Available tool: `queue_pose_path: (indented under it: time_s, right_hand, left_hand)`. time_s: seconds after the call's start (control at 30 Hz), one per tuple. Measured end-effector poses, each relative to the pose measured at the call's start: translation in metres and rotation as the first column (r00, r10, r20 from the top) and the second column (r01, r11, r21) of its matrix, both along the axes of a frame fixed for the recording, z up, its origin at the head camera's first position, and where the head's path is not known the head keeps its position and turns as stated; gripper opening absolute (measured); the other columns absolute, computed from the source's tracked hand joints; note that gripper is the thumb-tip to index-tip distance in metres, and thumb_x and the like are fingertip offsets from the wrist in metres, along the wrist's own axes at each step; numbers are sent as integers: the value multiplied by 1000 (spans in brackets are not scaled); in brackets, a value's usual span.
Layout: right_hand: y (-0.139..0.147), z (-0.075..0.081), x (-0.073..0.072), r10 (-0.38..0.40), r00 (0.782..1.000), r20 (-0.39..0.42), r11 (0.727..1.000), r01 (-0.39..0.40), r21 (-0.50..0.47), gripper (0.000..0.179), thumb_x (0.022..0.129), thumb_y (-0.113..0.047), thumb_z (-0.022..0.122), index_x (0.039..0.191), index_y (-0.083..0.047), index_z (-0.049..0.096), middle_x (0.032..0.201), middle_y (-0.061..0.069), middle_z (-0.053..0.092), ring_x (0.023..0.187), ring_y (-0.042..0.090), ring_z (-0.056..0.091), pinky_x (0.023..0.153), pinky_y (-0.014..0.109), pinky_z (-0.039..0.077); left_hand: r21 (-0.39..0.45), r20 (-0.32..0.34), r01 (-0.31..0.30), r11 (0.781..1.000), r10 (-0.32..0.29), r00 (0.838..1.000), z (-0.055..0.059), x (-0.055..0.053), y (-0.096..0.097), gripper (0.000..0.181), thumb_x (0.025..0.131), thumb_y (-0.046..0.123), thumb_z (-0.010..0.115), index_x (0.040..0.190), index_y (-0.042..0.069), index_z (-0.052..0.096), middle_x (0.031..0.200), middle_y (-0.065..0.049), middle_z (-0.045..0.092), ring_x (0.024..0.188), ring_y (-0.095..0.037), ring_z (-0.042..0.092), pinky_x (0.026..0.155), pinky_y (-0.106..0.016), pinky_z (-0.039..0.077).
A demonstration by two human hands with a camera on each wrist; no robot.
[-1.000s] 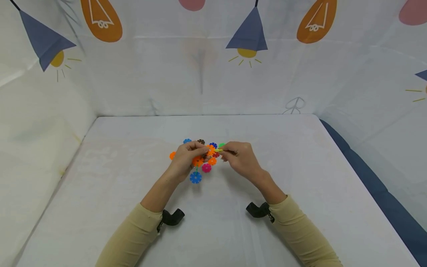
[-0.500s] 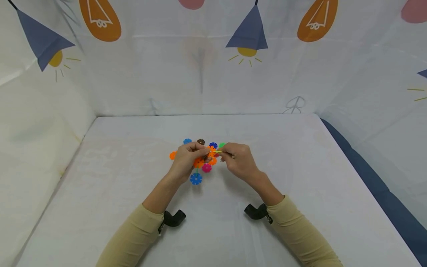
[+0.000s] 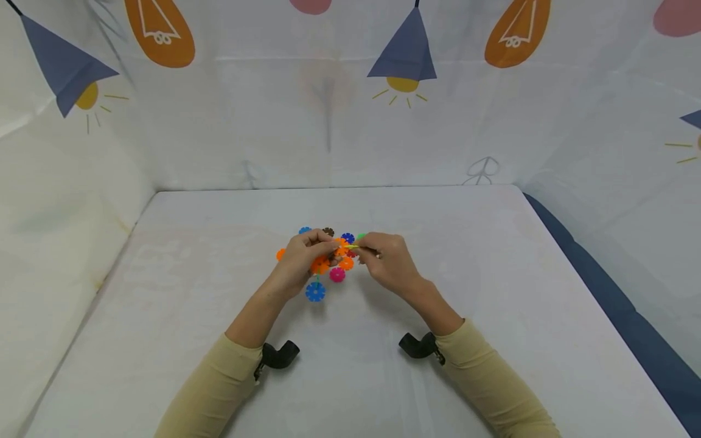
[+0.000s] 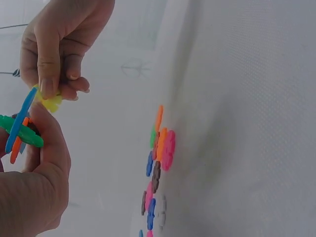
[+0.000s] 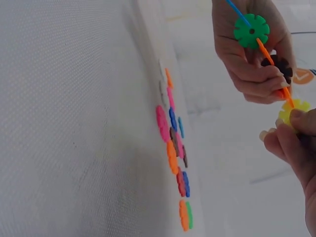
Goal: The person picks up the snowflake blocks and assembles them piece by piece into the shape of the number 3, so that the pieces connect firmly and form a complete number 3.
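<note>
My left hand (image 3: 298,258) holds a joined string of notched plastic flower discs above the table. In the right wrist view the string shows a green disc (image 5: 252,31), a dark brown disc (image 5: 277,69) and edge-on orange discs. A blue disc (image 3: 315,292) hangs at its near end in the head view. Between thumb and fingers, my right hand (image 3: 391,258) pinches a yellow disc (image 5: 291,114). The yellow disc's edge meets the orange disc (image 3: 341,246) at the string's far end, close to my left fingertips.
Loose discs lie on the white table (image 3: 465,377) behind and below the hands, among them a pink disc (image 3: 337,275), an orange disc (image 3: 346,263) and a brown disc (image 3: 328,232). A white printed curtain (image 3: 274,121) stands behind the table. Black wrist mounts (image 3: 280,354) stick out from both sleeves.
Both hands have shifted slightly left together with the string and the yellow disc. Their grips look the same, and the loose discs stay where they lie.
</note>
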State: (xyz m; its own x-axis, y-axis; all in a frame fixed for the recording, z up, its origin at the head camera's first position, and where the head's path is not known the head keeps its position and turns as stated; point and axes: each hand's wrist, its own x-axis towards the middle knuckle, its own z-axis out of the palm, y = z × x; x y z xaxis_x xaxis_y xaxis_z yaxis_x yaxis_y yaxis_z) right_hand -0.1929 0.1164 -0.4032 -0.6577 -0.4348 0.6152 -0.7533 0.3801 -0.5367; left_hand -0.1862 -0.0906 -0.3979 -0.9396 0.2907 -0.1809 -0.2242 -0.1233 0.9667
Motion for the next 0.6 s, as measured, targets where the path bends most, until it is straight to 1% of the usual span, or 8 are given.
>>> queue_pose_path:
  time_s: [0.1,0.3,0.4,0.6]
  right_hand:
    - [1,1,0,6,1000,14,1000,-6,2,2,86,3,72,88,4,73,80,12,74,60,11,63,60,17,56]
    - [2,1,-1,4,999,35,1000,-4,4,3,89,-2,72,90,0,74,83,9,74,63,9,64,61,17,56]
    - [3,1,-3,1,999,41,1000,-2,12,3,88,-1,72,91,-1,74,83,8,75,63,9,65,61,17,56]
    - [5,-1,-7,-34,997,62,999,32,38,8,88,-3,73,95,-2,75,89,8,76,69,10,68,63,21,58]
  left_hand:
    - [1,12,28,1000,-28,1000,0,-1,-1,14,98,18,62,101,4,59,92,-6,61,72,-13,63,72,-22,58]
    - [0,23,61,998,-61,998,-3,-2,-2,13,99,19,61,99,6,60,88,-4,62,73,-14,61,68,-20,56]
    - [2,23,66,998,-66,998,-4,-2,-2,13,98,20,62,98,7,60,86,-4,62,73,-14,60,66,-19,54]
    - [3,12,46,999,-46,999,-3,-2,-3,13,99,18,60,101,6,57,90,-6,61,74,-14,62,71,-20,57]
